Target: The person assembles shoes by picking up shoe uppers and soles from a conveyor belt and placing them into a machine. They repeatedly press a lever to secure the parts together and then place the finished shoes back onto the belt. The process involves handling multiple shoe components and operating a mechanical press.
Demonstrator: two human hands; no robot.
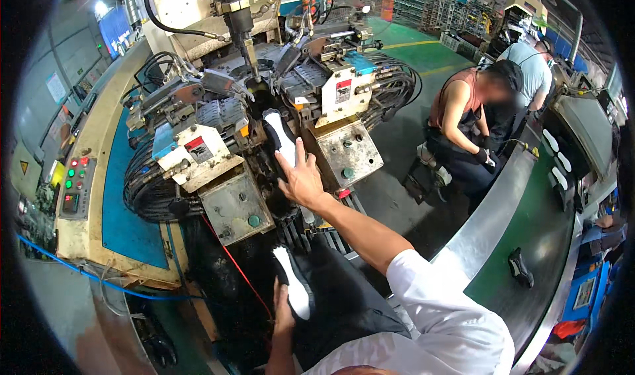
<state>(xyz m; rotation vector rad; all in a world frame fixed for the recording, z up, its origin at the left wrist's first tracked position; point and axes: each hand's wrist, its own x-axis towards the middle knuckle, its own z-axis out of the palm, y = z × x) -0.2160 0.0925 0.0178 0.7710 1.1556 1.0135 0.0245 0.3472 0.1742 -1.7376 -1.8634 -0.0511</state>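
My left hand is closed around the side of a dark shoe upper, low in front of my lap. The white sole face of this upper points up. Farther ahead, my right hand lies with spread fingers on the near end of another dark shoe upper, also white face up. That one sits in the middle of the machine, between its left clamp block and right clamp block. Above its far end a metal rod points down. My palm hides part of the near end.
A control panel with coloured buttons stands at left. At right runs a green conveyor with a metal edge, carrying a dark shoe and several white-soled pieces. Two co-workers are beyond it. A red cable hangs near my left hand.
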